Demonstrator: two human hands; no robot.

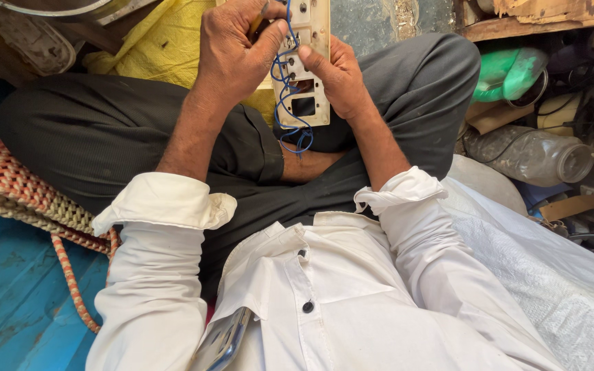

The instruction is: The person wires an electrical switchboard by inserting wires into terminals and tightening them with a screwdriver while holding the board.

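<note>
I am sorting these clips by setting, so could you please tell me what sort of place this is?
Probably a small, cluttered repair workshop. The person sits cross-legged holding an opened switch board with loose blue wire. Beside them lie a plastic jar, cardboard scraps and a woven mat.

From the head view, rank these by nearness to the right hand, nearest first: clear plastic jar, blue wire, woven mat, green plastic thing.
1. blue wire: at the right hand, on the switch board.
2. green plastic thing: to the right, by the knee.
3. clear plastic jar: farther right, lower down.
4. woven mat: far left edge.
</note>
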